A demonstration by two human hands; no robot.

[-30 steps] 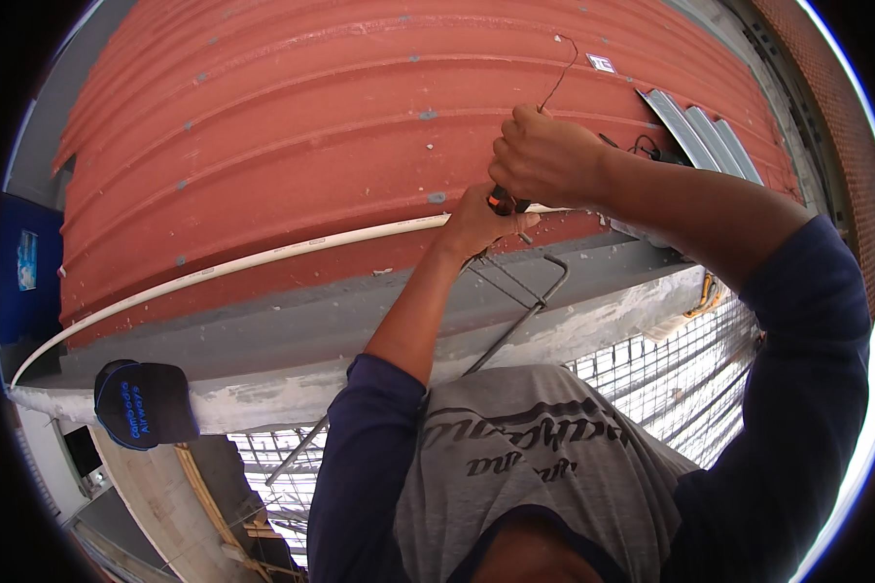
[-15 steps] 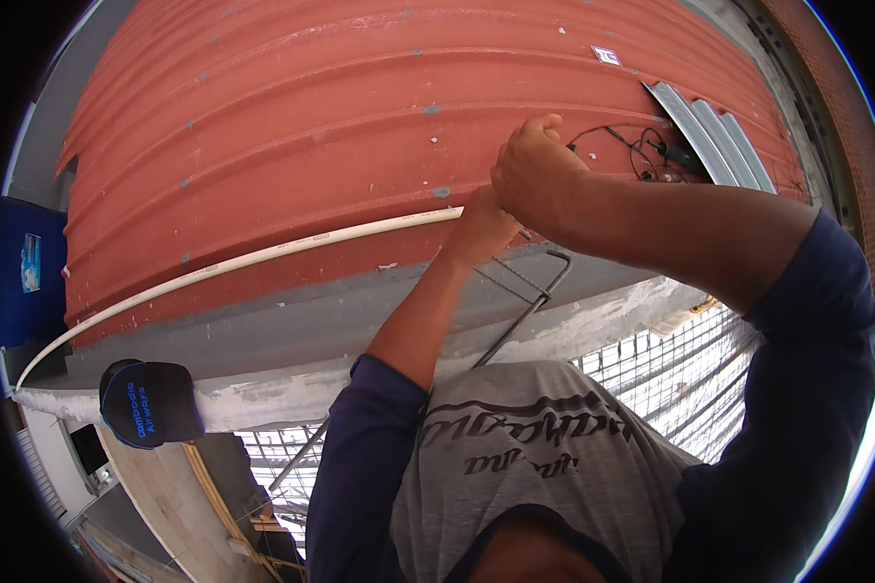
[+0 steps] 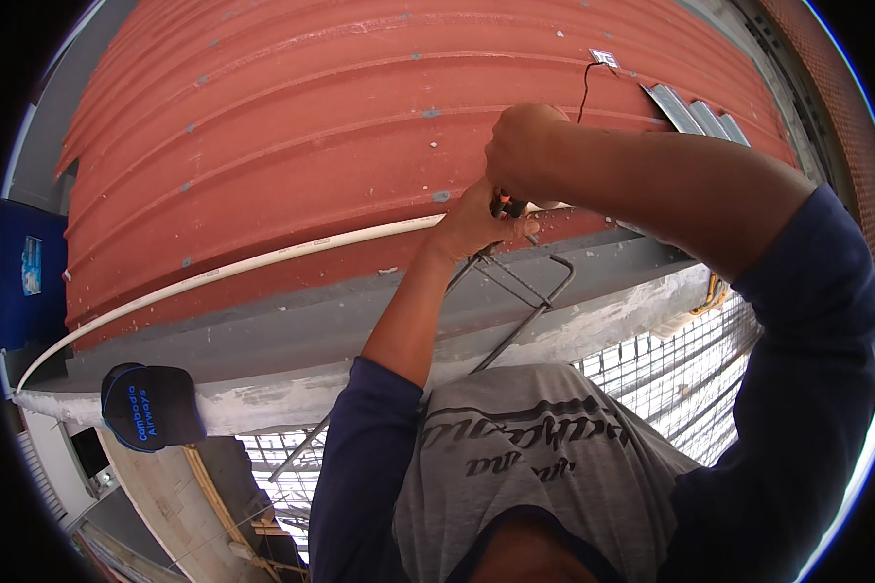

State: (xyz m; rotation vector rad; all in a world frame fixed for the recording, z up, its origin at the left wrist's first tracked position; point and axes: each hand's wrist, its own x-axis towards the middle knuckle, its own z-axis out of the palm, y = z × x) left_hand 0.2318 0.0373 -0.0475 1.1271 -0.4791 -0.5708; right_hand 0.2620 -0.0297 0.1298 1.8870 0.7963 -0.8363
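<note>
My left hand (image 3: 472, 225) is curled around a small black tool with an orange part (image 3: 504, 204); most of it is hidden, so its kind cannot be told. Right above it, my right hand (image 3: 527, 146) is closed, its fingers turned away, and what it grips is hidden. A thin dark cord (image 3: 585, 89) rises beside this hand in a bent loop. Behind both hands runs a long white plastic pipe (image 3: 292, 248), its right part showing just past them. Below the hands stands a bent steel rod frame (image 3: 527, 316), close to my left thumb.
Red ribbed metal sheeting (image 3: 292, 126) spreads ahead, with grey corrugated strips (image 3: 690, 109) at its right. A dark cap (image 3: 154, 408) lies on the pale concrete ledge (image 3: 262, 400) at left. Wire mesh (image 3: 666, 360) lies below the ledge at right.
The hands have drawn slightly apart, showing the black and orange tool. My left hand has turned, its thumb now visible. The cord has shifted upward; the right forearm now covers its former spot.
</note>
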